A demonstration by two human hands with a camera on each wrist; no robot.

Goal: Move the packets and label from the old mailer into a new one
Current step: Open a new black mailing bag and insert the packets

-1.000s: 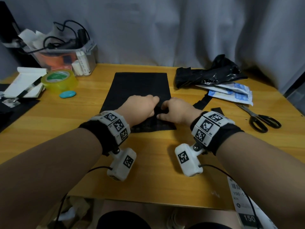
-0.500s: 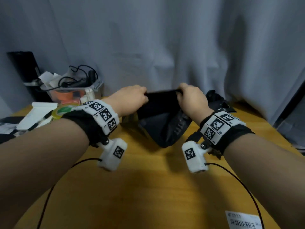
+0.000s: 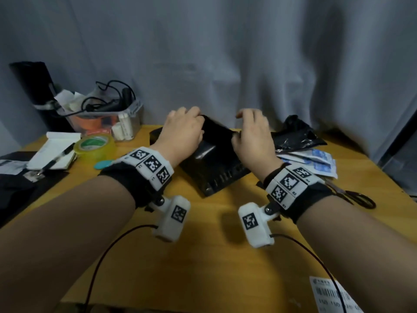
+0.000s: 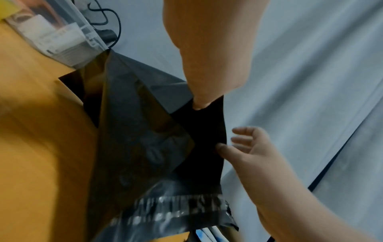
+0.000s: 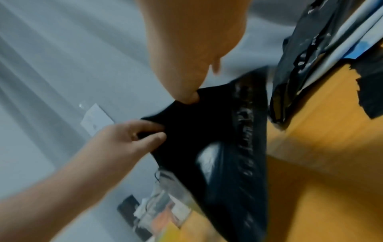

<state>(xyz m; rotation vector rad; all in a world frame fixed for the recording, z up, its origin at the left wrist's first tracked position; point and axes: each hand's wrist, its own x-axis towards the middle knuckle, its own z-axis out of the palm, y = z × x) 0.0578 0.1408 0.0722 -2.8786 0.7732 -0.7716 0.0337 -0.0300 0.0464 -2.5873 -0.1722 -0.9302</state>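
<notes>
The new black mailer [image 3: 214, 168] stands slanted on the table, its mouth lifted toward the curtain. My left hand [image 3: 198, 123] pinches the left side of the mouth, thumb on the film [image 4: 199, 105]. My right hand [image 3: 237, 132] holds the right side between thumb and loosely spread fingers [image 4: 225, 144]. The inside of the mailer [image 5: 196, 117] looks dark and its contents cannot be seen. The crumpled old mailer [image 3: 297, 136] lies at the back right. The blue-and-white packets [image 3: 311, 161] lie beside it. The white barcode label [image 3: 331, 294] sits at the table's near right edge.
Scissors [image 3: 356, 197] lie right of my right wrist. At the back left are a clear bin [image 3: 106, 118] of cables, a yellow-green tape roll [image 3: 94, 143] and a notepad with a pen [image 3: 54, 150]. A grey curtain hangs close behind the table.
The new mailer lay flat with both hands at its near edge. The hands lifted its mouth into the air, and now it has come lower with its bottom end resting on the table.
</notes>
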